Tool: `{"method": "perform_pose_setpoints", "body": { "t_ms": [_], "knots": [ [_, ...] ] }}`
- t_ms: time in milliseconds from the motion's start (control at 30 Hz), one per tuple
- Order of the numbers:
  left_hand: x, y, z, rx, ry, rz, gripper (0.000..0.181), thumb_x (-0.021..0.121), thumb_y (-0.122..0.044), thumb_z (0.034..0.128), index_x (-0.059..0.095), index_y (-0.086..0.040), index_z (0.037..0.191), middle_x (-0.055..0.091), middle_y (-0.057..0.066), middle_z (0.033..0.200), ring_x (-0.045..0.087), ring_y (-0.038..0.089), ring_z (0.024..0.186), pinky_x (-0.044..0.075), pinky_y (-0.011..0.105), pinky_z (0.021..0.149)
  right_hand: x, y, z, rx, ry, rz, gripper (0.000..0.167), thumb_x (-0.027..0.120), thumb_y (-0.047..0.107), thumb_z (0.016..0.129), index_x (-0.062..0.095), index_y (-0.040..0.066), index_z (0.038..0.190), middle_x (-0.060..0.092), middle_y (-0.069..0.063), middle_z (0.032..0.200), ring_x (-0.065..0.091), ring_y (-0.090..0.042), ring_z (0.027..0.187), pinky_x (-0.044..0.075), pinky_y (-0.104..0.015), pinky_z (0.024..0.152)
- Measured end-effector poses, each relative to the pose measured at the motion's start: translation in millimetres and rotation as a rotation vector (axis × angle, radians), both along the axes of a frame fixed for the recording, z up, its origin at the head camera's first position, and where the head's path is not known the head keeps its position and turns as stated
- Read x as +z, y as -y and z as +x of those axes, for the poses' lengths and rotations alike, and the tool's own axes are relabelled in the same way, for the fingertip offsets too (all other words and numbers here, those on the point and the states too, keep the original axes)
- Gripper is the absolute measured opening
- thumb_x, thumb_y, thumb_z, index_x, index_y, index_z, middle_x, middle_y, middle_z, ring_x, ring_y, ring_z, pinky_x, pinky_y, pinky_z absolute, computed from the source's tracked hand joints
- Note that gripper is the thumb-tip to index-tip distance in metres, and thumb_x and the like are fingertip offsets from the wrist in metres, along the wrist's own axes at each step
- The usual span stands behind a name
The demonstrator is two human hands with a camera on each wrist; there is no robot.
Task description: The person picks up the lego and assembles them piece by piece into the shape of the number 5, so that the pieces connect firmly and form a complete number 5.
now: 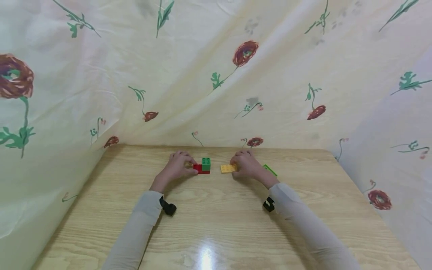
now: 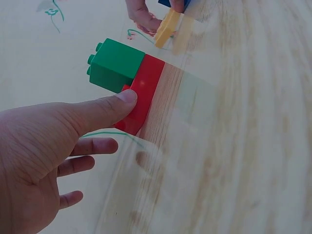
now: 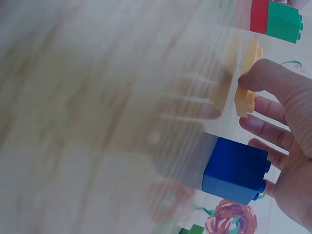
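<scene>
My left hand [image 1: 177,165] grips the left end of a flat red toy brick [image 2: 148,80], with the thumb on its near side. A green toy brick [image 1: 206,164] sits on the red brick's right end, studs up. To the right, my right hand [image 1: 247,164] pinches a flat yellow toy brick [image 1: 227,168] by its right end, thumb in front. A short gap separates the yellow brick from the red one. Beside the right hand's lower fingers stands a blue toy brick [image 3: 236,168], hidden by the hand in the head view.
A light green piece [image 1: 270,170] lies on the wooden table [image 1: 202,221] right of the right hand, partly hidden by the wrist. Behind the table's far edge hangs a flowered cloth [image 1: 189,93], which also rises along both sides.
</scene>
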State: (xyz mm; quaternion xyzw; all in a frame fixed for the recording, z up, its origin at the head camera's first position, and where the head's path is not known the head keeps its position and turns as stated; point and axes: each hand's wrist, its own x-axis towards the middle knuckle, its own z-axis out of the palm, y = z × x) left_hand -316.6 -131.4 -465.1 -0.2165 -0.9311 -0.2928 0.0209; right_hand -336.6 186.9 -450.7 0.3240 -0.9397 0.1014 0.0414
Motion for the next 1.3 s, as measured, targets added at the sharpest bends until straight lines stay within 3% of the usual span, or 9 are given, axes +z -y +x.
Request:
{"method": "perform_pose_setpoints", "body": {
  "t_ms": [267,600,1033,1300],
  "knots": [
    [-1.1,1.0,-0.6,-0.006,0.001,0.003,0.026,0.084,-0.033,0.0846,0.078,-0.016,0.103,0.066,0.007,0.120,0.046,0.032,0.125,0.026,0.058,0.110,-0.3,5,-0.9,-0.020,0.014,-0.042,0.033,0.082,0.025,0.078,0.073,0.010,0.106,0.071,-0.010,0.115,0.054,-0.034,0.119,0.029,-0.064,0.109],
    [-3.7,1.5,-1.3,-0.003,0.026,0.009,0.027,0.084,-0.035,0.0852,0.078,-0.016,0.104,0.065,0.006,0.122,0.045,0.032,0.126,0.023,0.058,0.114,8.6,18,-0.5,-0.036,0.010,-0.121,0.033,0.082,0.021,0.079,0.072,0.008,0.107,0.072,-0.007,0.106,0.055,-0.031,0.113,0.024,-0.063,0.114],
    [-1.7,1.4,-2.6,-0.005,0.026,-0.004,0.028,0.084,-0.035,0.0852,0.078,-0.016,0.105,0.065,0.007,0.121,0.044,0.032,0.125,0.023,0.059,0.114,26.1,24,-2.8,0.000,-0.046,-0.320,0.030,0.080,0.019,0.080,0.075,0.008,0.108,0.072,-0.007,0.101,0.058,-0.032,0.108,0.029,-0.062,0.105],
    [-3.1,3.5,-2.6,-0.012,0.034,0.000,0.029,0.083,-0.036,0.0856,0.077,-0.016,0.107,0.065,0.008,0.124,0.044,0.032,0.126,0.023,0.058,0.113,33.9,39,1.2,0.015,-0.018,-0.400,0.028,0.082,0.016,0.081,0.076,0.008,0.107,0.074,-0.008,0.101,0.060,-0.034,0.107,0.030,-0.058,0.105]
  ]
}}
